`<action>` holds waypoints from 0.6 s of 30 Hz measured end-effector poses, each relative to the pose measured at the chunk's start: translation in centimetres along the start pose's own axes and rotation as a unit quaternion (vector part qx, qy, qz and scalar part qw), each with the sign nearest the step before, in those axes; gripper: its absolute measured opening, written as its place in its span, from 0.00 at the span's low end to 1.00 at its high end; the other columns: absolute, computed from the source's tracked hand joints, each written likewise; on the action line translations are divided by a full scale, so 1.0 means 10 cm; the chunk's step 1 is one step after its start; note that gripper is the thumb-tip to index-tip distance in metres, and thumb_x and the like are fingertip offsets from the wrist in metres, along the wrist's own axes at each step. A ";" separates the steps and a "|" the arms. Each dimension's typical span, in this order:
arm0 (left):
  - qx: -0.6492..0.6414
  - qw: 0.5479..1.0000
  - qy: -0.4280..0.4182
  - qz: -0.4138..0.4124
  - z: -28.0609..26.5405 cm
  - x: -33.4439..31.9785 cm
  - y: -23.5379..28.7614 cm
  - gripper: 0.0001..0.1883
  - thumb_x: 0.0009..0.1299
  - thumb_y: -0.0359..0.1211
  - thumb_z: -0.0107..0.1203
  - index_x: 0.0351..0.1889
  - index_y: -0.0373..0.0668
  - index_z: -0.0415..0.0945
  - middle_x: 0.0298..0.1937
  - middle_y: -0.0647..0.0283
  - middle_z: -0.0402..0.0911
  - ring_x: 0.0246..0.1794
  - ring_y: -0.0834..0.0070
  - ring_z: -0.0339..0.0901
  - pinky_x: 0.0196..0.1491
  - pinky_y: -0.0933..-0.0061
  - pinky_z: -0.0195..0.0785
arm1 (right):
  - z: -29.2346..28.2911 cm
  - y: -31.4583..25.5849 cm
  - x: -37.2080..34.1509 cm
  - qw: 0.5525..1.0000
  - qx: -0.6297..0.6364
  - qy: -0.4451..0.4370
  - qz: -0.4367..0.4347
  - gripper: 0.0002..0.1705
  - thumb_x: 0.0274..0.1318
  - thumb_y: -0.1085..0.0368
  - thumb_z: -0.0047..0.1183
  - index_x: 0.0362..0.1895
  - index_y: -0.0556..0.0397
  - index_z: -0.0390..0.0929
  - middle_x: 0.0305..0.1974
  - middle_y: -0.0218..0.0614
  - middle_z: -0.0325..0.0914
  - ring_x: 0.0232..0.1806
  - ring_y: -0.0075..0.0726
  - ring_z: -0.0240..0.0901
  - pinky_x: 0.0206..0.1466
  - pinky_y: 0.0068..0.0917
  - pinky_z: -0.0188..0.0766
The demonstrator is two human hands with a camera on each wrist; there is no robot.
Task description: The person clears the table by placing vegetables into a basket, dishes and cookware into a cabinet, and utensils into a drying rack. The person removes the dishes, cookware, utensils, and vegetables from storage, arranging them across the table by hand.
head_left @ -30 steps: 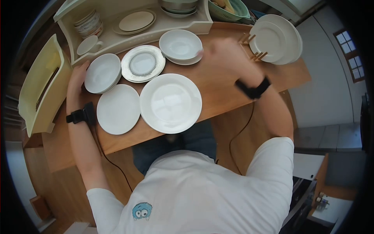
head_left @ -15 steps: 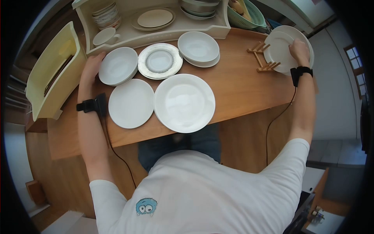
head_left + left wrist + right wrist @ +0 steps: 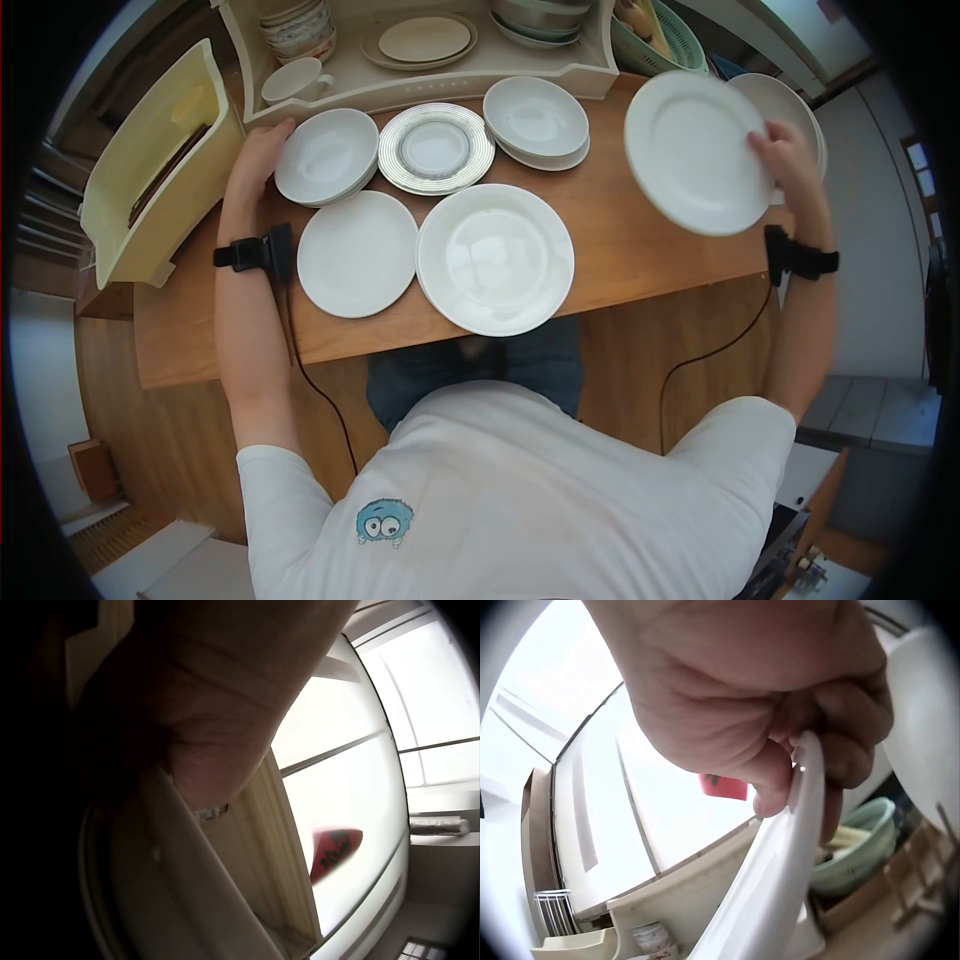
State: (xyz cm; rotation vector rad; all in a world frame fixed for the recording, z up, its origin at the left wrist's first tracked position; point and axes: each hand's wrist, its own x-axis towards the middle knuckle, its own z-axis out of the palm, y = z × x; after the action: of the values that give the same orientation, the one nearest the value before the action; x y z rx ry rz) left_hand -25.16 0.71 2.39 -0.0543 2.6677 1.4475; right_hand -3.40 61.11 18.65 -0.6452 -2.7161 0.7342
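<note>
The right hand (image 3: 792, 168) pinches the right rim of a white plate (image 3: 690, 150), which it holds raised above the right part of the table. In the right wrist view, thumb and fingers of the right hand (image 3: 780, 727) clasp the edge of that plate (image 3: 769, 892). At the left, the left hand (image 3: 262, 155) touches the outer side of stacked white bowls (image 3: 328, 155); the left wrist view has the hand (image 3: 202, 712) at a bowl's rim (image 3: 202, 862), with its fingertips in shadow.
Two large plates (image 3: 357, 254) (image 3: 496, 260) lie along the table's front edge. Behind them are a ridged plate (image 3: 434, 148) and a bowl (image 3: 536, 117) on a plate. A cream shelf (image 3: 430, 88) stands behind, a yellow rack (image 3: 165, 170) at left, more plates (image 3: 775, 100) at right.
The right hand reached the plates in the wooden rack, took hold of one and moved it left, off the rack. The left hand stayed beside the bowls. The head view has shifted.
</note>
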 end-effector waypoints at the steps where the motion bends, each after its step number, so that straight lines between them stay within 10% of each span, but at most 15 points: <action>1: 0.000 1.000 0.000 0.001 0.00 0.00 0.01 0.26 0.76 0.46 0.50 0.39 0.26 0.82 0.33 0.57 0.84 0.30 0.70 0.79 0.37 0.67 0.71 | 0.19 0.06 -0.07 0.998 0.057 -0.013 0.020 0.17 0.61 0.65 0.58 0.49 0.66 0.81 0.35 0.39 0.83 0.34 0.30 0.77 0.39 0.31 0.74; 4: 0.007 1.000 0.000 0.001 0.01 -0.04 0.05 0.26 0.76 0.47 0.50 0.40 0.26 0.82 0.33 0.56 0.85 0.31 0.70 0.79 0.38 0.67 0.71 | 0.51 0.28 -0.11 0.984 0.057 -0.171 -0.007 0.12 0.61 0.68 0.56 0.44 0.65 0.82 0.34 0.38 0.83 0.33 0.31 0.77 0.37 0.31 0.73; 15: -0.006 1.000 0.002 -0.018 0.02 -0.04 0.06 0.27 0.76 0.47 0.49 0.41 0.26 0.82 0.34 0.55 0.85 0.33 0.69 0.80 0.40 0.66 0.71 | 1.04 0.39 -0.34 0.967 0.131 -0.187 0.112 0.07 0.62 0.66 0.55 0.36 0.58 0.80 0.24 0.26 0.76 0.20 0.20 0.69 0.21 0.24 0.60; 18: 0.001 1.000 -0.002 -0.016 0.01 -0.03 0.04 0.27 0.76 0.47 0.50 0.41 0.26 0.82 0.34 0.55 0.85 0.32 0.69 0.79 0.39 0.67 0.71 | 1.00 0.30 -0.37 0.970 -0.003 -0.227 0.082 0.15 0.60 0.63 0.56 0.41 0.65 0.82 0.27 0.40 0.81 0.22 0.31 0.76 0.24 0.31 0.70</action>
State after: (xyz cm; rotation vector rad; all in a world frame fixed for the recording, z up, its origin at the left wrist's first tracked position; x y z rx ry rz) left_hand -24.90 0.98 2.70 -0.0938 2.6519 1.4337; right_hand -2.62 57.49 8.20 -0.7942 -3.1013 1.0254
